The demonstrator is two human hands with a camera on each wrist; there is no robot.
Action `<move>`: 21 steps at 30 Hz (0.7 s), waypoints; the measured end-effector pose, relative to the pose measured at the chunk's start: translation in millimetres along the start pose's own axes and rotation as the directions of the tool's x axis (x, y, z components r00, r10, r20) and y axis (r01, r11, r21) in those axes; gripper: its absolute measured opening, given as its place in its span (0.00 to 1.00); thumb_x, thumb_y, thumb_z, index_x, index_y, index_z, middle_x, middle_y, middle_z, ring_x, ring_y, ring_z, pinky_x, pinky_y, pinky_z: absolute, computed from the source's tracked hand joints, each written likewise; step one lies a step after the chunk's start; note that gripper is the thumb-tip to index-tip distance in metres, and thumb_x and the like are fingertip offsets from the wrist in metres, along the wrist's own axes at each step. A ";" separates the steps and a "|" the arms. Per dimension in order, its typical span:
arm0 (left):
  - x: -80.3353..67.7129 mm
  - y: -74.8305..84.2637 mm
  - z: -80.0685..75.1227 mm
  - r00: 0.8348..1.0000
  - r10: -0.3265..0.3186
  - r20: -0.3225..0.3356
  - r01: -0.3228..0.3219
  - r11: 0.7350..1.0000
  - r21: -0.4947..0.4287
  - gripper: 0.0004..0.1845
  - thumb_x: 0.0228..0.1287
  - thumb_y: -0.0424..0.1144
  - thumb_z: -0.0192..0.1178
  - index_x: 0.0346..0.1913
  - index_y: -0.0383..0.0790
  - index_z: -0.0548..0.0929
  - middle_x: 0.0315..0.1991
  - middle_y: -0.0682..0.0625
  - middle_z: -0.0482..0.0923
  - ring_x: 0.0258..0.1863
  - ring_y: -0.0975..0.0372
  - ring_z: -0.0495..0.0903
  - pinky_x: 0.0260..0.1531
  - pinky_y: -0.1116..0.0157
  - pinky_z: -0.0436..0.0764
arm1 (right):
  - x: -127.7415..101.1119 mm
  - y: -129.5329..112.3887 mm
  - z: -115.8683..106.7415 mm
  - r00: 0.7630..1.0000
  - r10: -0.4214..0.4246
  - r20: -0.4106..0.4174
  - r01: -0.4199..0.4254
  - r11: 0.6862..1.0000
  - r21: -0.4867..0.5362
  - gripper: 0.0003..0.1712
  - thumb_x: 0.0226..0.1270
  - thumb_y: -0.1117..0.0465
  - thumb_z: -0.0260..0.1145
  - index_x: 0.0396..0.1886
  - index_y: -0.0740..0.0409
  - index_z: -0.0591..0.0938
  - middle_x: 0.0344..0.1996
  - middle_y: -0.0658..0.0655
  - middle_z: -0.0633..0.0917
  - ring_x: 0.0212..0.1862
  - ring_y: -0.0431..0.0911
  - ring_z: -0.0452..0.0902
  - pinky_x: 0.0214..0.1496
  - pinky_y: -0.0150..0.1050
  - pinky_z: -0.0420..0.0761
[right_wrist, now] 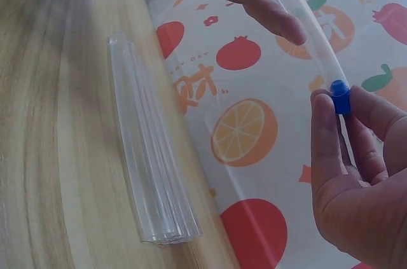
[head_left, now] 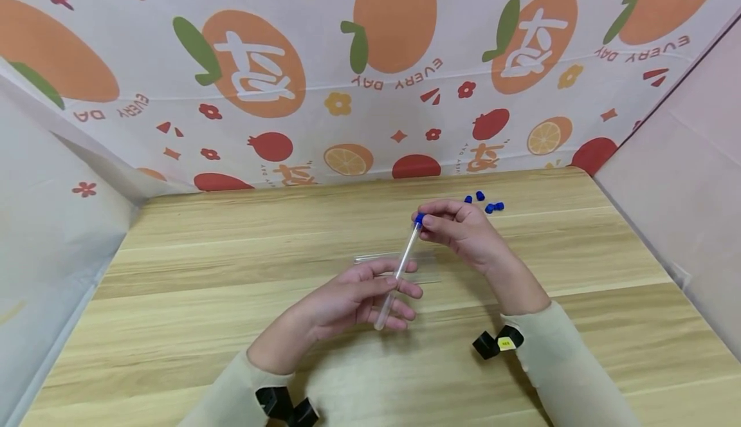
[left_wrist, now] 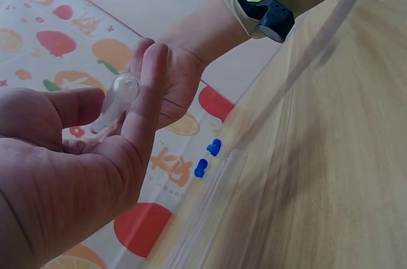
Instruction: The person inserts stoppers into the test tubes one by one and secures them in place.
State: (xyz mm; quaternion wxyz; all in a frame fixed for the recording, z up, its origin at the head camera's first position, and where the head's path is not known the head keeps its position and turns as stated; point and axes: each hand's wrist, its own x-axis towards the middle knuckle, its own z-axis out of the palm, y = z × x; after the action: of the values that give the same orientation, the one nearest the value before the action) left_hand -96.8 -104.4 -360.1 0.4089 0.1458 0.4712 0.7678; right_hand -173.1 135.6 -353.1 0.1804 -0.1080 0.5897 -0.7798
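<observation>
A clear test tube [head_left: 408,251] slants over the table, its rounded end low and its mouth up toward my right hand. My left hand [head_left: 350,293] holds its lower part between thumb and fingers, the other fingers spread. With thumb and fingertips my right hand [head_left: 466,237] pinches a blue cap [right_wrist: 341,98] at the tube's mouth. How far the cap sits in the tube, I cannot tell. In the left wrist view the tube's rounded end [left_wrist: 126,86] faces the camera.
Several more clear tubes [right_wrist: 149,154] lie side by side on the wooden table [head_left: 231,272], partly behind my left hand in the head view. Beyond my right hand are several loose blue caps [head_left: 480,195]. A fruit-printed curtain [head_left: 324,41] hangs along the far edge.
</observation>
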 end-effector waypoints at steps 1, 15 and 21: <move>0.2 -0.1 0.2 1.000 0.000 -0.002 0.000 1.000 0.000 0.22 0.80 0.35 0.44 0.72 0.35 0.63 0.53 0.44 0.81 0.45 0.55 0.86 0.46 0.56 0.86 | 0.0 0.1 0.1 1.000 0.001 -0.001 -0.001 1.000 -0.005 0.09 0.71 0.70 0.63 0.42 0.55 0.86 0.41 0.54 0.88 0.43 0.44 0.86 0.52 0.39 0.85; 2.2 -5.8 1.0 0.999 0.003 -0.045 -0.002 1.000 0.012 0.23 0.80 0.37 0.45 0.72 0.32 0.62 0.51 0.45 0.81 0.43 0.57 0.87 0.45 0.57 0.87 | -1.5 2.0 2.2 1.000 0.016 -0.016 -0.017 0.997 -0.070 0.06 0.70 0.68 0.65 0.42 0.56 0.86 0.41 0.54 0.89 0.41 0.44 0.87 0.51 0.39 0.86; 2.4 -7.7 1.5 0.998 0.011 -0.069 -0.009 1.000 0.023 0.23 0.81 0.36 0.43 0.71 0.27 0.61 0.49 0.46 0.82 0.41 0.57 0.87 0.44 0.58 0.87 | -1.7 4.8 2.8 1.000 0.002 -0.023 -0.003 0.998 -0.064 0.07 0.72 0.65 0.64 0.40 0.56 0.88 0.40 0.55 0.89 0.40 0.43 0.87 0.49 0.38 0.86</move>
State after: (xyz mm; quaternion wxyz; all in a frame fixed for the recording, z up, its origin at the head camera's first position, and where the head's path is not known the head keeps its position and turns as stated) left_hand -93.6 -100.0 -366.2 0.3870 0.1263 0.4930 0.7689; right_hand -169.8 132.7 -356.9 0.1710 -0.1038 0.6167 -0.7614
